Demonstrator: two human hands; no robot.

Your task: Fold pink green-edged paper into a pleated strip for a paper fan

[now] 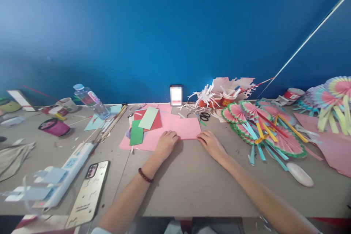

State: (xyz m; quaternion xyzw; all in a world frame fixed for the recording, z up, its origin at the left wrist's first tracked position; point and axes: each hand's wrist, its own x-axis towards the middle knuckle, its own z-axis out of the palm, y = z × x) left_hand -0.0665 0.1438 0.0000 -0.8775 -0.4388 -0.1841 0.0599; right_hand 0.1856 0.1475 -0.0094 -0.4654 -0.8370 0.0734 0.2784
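A folded pink paper (184,128) lies flat on the grey table (192,182), just beyond both hands. My left hand (166,143) rests on its near left edge with the fingers curled and pressed down onto the sheet. My right hand (210,143) presses the near right corner, fingers bent and together. A dark bead bracelet (145,176) circles my left wrist. More pink sheets, a green sheet (136,132), a pale green sheet (148,117) and a red sheet (157,120) lie in a loose pile behind and left of the folded paper.
Folded paper fans (263,128) with coloured sticks fill the right side. Scissors (203,116) and paper cups (227,98) stand at the back. A phone (89,193), power strip (70,170), water bottle (90,100) and pink tape roll (54,127) lie left. A small screen (176,95) leans against the blue wall.
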